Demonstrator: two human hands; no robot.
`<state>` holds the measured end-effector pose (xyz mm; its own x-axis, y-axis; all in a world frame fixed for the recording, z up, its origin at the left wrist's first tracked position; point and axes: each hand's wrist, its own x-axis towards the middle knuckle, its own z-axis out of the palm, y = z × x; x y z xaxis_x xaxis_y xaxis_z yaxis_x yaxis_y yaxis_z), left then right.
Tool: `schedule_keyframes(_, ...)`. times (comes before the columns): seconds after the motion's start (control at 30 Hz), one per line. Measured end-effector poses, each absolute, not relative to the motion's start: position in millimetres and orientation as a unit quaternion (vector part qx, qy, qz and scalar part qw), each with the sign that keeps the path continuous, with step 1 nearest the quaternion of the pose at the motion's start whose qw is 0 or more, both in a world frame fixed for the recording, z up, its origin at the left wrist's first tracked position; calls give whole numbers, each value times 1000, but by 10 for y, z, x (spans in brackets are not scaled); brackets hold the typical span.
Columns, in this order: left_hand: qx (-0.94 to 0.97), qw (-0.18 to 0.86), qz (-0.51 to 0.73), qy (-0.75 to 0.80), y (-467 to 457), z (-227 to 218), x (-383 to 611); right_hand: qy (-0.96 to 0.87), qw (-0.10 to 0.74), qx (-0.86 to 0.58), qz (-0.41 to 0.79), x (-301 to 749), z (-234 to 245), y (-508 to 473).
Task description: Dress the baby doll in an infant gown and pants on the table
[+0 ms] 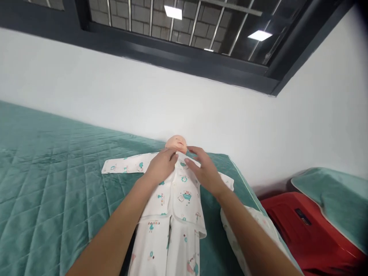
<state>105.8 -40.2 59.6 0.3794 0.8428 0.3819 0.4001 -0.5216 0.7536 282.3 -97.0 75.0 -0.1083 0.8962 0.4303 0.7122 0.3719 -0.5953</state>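
A baby doll point(176, 143) lies on its back with its head near the wall. It wears a white long-sleeved baby shirt point(184, 195) with small teal and red prints, and matching baby pants point(184, 249) below. At the collar, my left hand point(162, 165) has its thumb and fingers closed on the shirt's edge, just under the doll's chin. My right hand point(205, 168) is open on the other side of the neck, thumb and fingers apart, the thumb near the shirt front. One sleeve stretches out flat to the left; my right arm partly hides the other.
A green quilted cover point(71, 184) lies under the doll and meets a white wall point(138, 96) behind it. Beside my right forearm is a white printed cloth item point(232, 234). Past the right edge stands a red plastic object point(293, 226) with green fabric point(339, 199) over it. A dark-framed window point(178, 50) is above.
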Motion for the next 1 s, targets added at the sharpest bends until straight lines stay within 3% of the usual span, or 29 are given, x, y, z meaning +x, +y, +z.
schedule_keyframes(0.1,775,293,386,406,-392,505,1026,-633,481,-579,180,2750,396,-857)
schedule_keyframes(0.2,770,300,385,411,-364,453,1012,-594,506,-587,217,2720,236,-890)
schedule_keyframes(0.77,783,296,395,379,-329,455,993,-741,358,-536,190,2760,399,-760)
schedule_keyframes(1.0,765,310,395,404,-336,471,1002,-730,384,-538,175,2737,361,-775)
